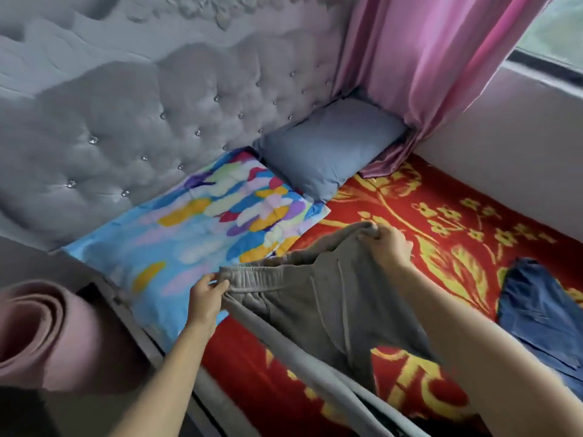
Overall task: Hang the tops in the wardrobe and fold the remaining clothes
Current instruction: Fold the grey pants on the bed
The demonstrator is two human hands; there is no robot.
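I see the left hand (pixel 206 293) and right hand (pixel 389 244) each pinching the grey trousers (pixel 318 298) at the waistband, spreading them for folding, I judge

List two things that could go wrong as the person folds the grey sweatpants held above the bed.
The legs of the grey sweatpants hang past the near edge of the bed, so they might drag on the floor. The left hand pinches one waistband end while the right hand grips bunched fabric, so the fold could come out crooked.
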